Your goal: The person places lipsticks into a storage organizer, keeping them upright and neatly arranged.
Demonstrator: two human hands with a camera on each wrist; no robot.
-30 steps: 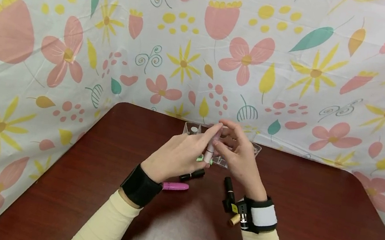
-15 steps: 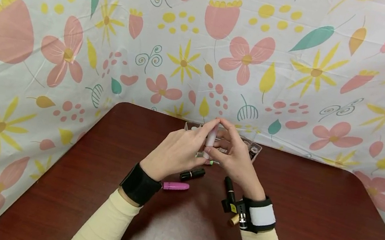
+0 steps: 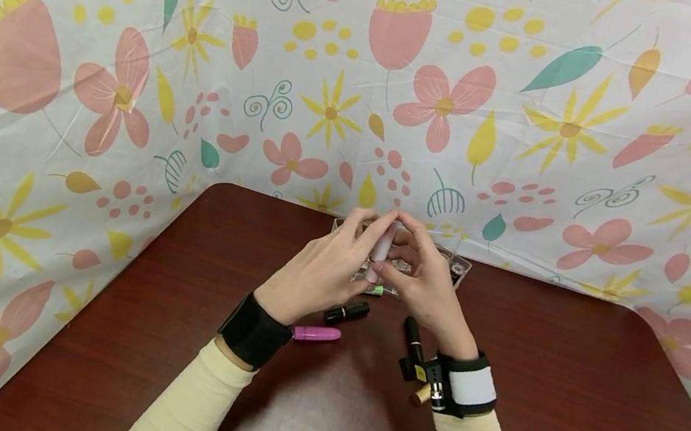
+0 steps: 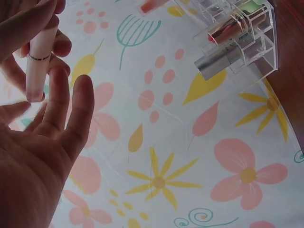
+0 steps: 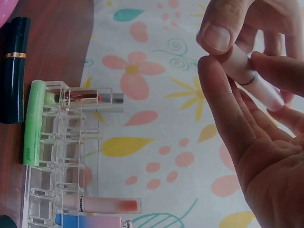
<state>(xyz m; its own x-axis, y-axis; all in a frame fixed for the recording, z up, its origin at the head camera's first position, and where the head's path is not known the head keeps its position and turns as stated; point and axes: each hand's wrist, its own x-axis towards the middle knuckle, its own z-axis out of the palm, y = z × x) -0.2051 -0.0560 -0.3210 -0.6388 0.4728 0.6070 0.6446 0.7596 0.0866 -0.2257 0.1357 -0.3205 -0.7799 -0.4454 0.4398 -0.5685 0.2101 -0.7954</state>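
Note:
A pale pink lip gloss tube (image 3: 383, 246) with small dark lettering round its middle is held up between both hands, in front of the clear organizer (image 3: 459, 270). My left hand (image 3: 319, 265) pinches it, index fingertip at the upper end and thumb low near the bottom. My right hand (image 3: 431, 288) pinches it from the other side, its thumb on the tube's middle and its index fingertip meeting the left one at the top. In the right wrist view, the lip gloss tube (image 5: 259, 90) lies slanted between both hands' fingers.
The organizer (image 5: 59, 137) holds a gold-banded lipstick (image 5: 80, 98), another pink lip gloss (image 5: 111, 204) and a blue-and-lilac tube (image 5: 90, 221). A green tube (image 5: 33, 123) lies along its front. On the table lie black tubes (image 3: 346, 312), a magenta tube (image 3: 317, 333) and a gold tube (image 3: 421, 394).
The tube was turned from a slant to nearly upright, then tilted slightly again between the fingers. Some left fingers have lifted behind the index finger. The things on the table stay put.

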